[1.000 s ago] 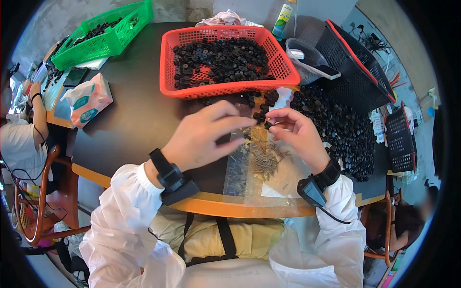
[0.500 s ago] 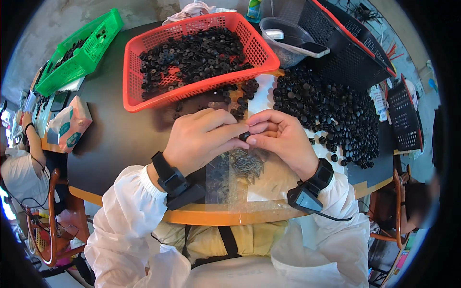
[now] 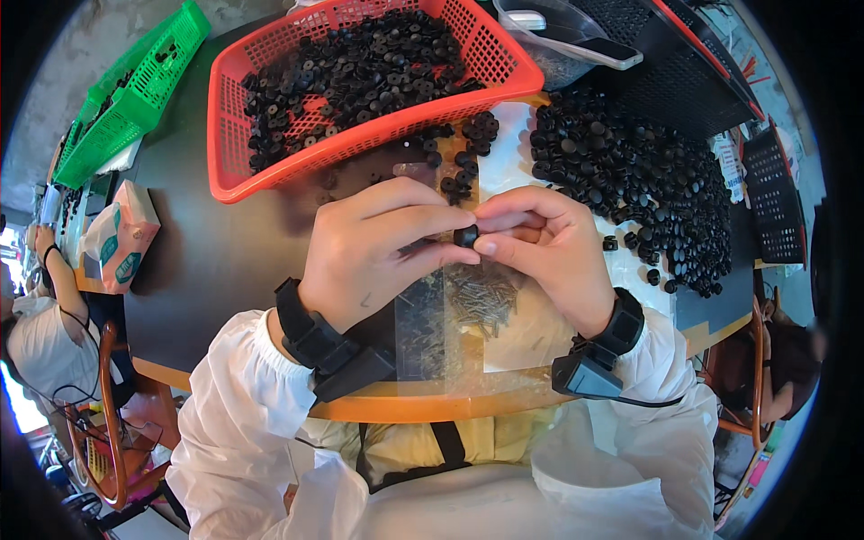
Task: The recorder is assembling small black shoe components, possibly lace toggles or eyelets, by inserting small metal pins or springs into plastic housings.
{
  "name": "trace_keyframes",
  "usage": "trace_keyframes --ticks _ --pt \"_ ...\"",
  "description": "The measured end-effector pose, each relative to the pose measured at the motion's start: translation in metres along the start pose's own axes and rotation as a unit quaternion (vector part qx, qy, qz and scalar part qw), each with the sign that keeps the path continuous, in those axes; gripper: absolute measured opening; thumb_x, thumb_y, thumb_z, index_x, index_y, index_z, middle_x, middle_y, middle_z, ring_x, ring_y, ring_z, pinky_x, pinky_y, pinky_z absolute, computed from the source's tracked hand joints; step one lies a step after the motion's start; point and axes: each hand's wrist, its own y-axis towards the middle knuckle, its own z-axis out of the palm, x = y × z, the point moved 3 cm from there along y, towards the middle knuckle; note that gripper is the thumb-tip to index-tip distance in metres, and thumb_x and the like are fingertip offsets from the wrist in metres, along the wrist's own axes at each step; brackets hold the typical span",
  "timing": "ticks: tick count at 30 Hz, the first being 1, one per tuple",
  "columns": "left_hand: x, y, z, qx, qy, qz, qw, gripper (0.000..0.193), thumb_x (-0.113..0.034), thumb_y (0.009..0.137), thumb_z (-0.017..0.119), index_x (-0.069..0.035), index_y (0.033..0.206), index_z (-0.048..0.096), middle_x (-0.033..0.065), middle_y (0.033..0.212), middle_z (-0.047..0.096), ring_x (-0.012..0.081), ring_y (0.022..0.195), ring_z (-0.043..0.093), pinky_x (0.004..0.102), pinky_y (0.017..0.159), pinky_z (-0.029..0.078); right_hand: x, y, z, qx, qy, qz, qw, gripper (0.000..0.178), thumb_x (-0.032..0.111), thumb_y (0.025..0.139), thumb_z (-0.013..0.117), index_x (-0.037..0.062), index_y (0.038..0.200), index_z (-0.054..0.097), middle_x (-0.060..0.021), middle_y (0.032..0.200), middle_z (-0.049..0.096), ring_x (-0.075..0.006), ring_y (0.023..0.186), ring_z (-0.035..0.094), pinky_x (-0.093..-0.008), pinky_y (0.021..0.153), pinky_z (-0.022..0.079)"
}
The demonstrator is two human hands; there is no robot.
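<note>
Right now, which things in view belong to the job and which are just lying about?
Likely in the job:
black piece, between left hand and right hand
pile of thin metal pieces
black discs in red basket
heap of black caps

Likely just lying about:
tissue pack
phone

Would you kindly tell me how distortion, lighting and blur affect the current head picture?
All in the head view: table edge bowed, corners black; soft sheen on the tabletop; far-left glare washed white; person at right blurred; held black part too dark for fine detail.
</note>
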Motion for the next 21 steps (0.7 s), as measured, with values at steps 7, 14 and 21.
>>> trace_keyframes --ticks 7,14,21 --pt "-0.004 0.0 -0.003 -0.013 -0.048 -0.052 0.997 0.035 -0.005 0.065 0.083 -0.004 0.098 0.07 0.0072 0.089 0.064 0.0135 0.07 0.063 0.0237 0.057 0.052 -0.003 0.0 0.002 0.005 0.022 -0.036 0.999 0.026 -0.004 0.084 0.067 -0.0032 0.11 0.061 -0.0092 0.107 0.066 -0.0134 0.096 0.064 -0.0256 0.088 0.052" --pt "0.002 -0.001 -0.003 -0.046 -0.146 -0.098 0.983 0.031 0.003 0.068 0.079 -0.001 0.097 0.069 0.01 0.095 0.064 0.0139 0.08 0.063 0.0239 0.062 0.053 -0.003 -0.003 0.002 0.01 0.063 -0.041 0.997 0.028 -0.005 0.085 0.066 -0.0031 0.112 0.06 -0.0089 0.107 0.066 -0.0129 0.097 0.063 -0.0252 0.087 0.052" --pt "-0.001 -0.004 0.003 -0.045 -0.376 -0.254 0.89 0.034 0.001 0.082 0.062 -0.003 0.114 0.049 0.0033 0.1 0.05 0.007 0.072 0.049 0.02 0.057 0.04 -0.001 -0.003 -0.002 0.019 0.154 0.032 0.987 0.034 -0.004 0.087 0.064 -0.0019 0.119 0.055 -0.009 0.103 0.066 -0.0131 0.089 0.065 -0.0245 0.075 0.053"
